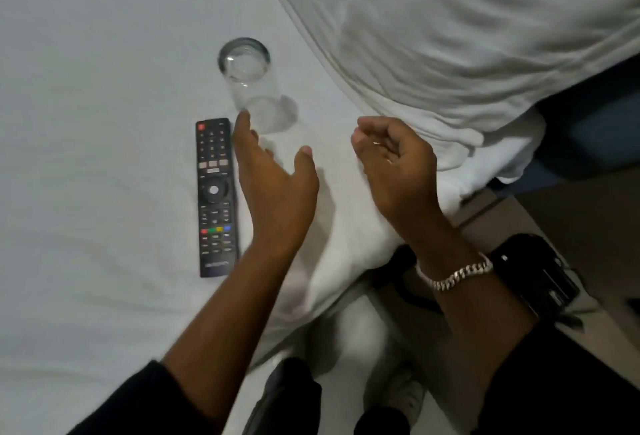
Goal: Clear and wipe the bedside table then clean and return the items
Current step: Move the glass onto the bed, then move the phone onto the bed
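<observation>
A clear drinking glass (254, 85) rests on the white bed sheet (86, 88); whether it stands upright or leans I cannot tell. A black TV remote (215, 195) lies flat on the sheet just below and left of it. My left hand (277, 185) hovers between them, fingers spread, fingertips close to the glass base, holding nothing. My right hand (394, 164) floats to the right, fingers loosely curled and empty, a silver chain on its wrist. The bedside table is out of view.
A rumpled white duvet (450, 36) fills the upper right and spills over the mattress corner. A black device (540, 275) sits strapped to my right forearm. Floor and a dark blue surface (595, 116) show at the right edge.
</observation>
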A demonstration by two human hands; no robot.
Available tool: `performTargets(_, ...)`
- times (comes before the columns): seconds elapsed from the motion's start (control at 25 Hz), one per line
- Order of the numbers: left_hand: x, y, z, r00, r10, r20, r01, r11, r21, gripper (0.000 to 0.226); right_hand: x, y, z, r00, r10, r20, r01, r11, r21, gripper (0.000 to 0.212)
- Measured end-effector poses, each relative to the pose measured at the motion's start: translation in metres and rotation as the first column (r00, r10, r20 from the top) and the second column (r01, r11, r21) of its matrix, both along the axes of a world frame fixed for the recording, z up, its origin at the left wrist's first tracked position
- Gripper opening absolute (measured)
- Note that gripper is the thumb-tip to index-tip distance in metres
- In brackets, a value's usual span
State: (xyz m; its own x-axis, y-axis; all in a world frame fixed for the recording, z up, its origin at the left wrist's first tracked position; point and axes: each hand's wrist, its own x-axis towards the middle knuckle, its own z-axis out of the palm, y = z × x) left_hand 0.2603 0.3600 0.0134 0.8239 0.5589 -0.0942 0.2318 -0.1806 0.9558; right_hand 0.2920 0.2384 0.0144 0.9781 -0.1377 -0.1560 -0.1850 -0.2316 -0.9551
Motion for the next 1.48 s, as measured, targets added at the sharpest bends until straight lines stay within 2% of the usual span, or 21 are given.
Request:
performTargets(0.12,-0.042,-0.076,-0.014,0.997,-0.074,0.01,0.074,0.997,0.011,0.059,-0.045,-0.074,-0.019,0.971,-0.239,-0.03,0.239,0.971,0.022,0.014)
performTargets(0.2,-0.071,-0.135,-0.03,0.967,-0.254,0.016,0.252,0.966,0.052,0.046,-0.078,-0.131,-0.037,0.93,-0.364,-0.052,0.363,0.932,-0.02,0.013)
performTargets(0.32,-0.103,-0.209,-0.059,0.825,-0.562,-0.055,0.564,0.815,0.13,0.036,-0.126,-0.213,-0.069,0.871,-0.484,-0.087,0.477,0.875,-0.09,0.019)
performTargets(0.4,-0.118,-0.254,-0.084,0.663,-0.738,-0.122,0.748,0.651,0.13,0.04,-0.156,-0.265,-0.095,0.818,-0.561,-0.129,0.536,0.824,-0.182,0.02)
performTargets(0.48,-0.119,-0.283,-0.114,0.56,-0.795,-0.233,0.828,0.547,0.122,0.049,-0.178,-0.301,-0.122,0.769,-0.61,-0.192,0.547,0.783,-0.297,0.024)
performTargets(0.56,-0.109,-0.298,-0.147,0.537,-0.769,-0.347,0.836,0.54,0.098,0.051,-0.194,-0.32,-0.15,0.748,-0.59,-0.305,0.498,0.802,-0.329,0.04)
performTargets(0.64,-0.099,-0.298,-0.174,0.538,-0.733,-0.417,0.818,0.574,0.045,0.052,-0.2,-0.326,-0.173,0.736,-0.525,-0.428,0.438,0.851,-0.291,0.057)
performTargets(0.72,-0.1,-0.294,-0.187,0.554,-0.717,-0.423,0.784,0.62,-0.024,0.058,-0.2,-0.328,-0.186,0.73,-0.475,-0.492,0.391,0.88,-0.269,0.064)
performTargets(0.84,-0.104,-0.293,-0.182,0.571,-0.717,-0.4,0.687,0.684,-0.245,0.061,-0.2,-0.329,-0.188,0.742,-0.449,-0.497,0.347,0.892,-0.289,0.065)
performTargets(0.92,-0.103,-0.289,-0.167,0.621,-0.681,-0.389,0.599,0.732,-0.326,0.058,-0.205,-0.321,-0.173,0.768,-0.433,-0.472,0.326,0.899,-0.294,0.062)
performTargets(1.04,-0.111,-0.274,-0.126,0.689,-0.621,-0.373,0.526,0.783,-0.331,0.058,-0.214,-0.304,-0.136,0.814,-0.429,-0.392,0.328,0.896,-0.301,0.058)
performTargets(1.24,-0.126,-0.204,-0.032,0.784,-0.561,-0.267,0.475,0.818,-0.325,0.06,-0.213,-0.248,-0.047,0.881,-0.447,-0.155,0.402,0.88,-0.251,0.053)
performTargets(1.4,-0.107,-0.12,0.035,0.885,-0.431,-0.177,0.386,0.891,-0.239,0.061,-0.177,-0.175,0.009,0.926,-0.366,-0.088,0.359,0.93,-0.082,0.055)
performTargets(1.48,-0.092,-0.077,0.055,0.904,-0.388,-0.18,0.349,0.912,-0.216,0.062,-0.151,-0.133,0.022,0.95,-0.308,-0.046,0.306,0.951,-0.042,0.054)
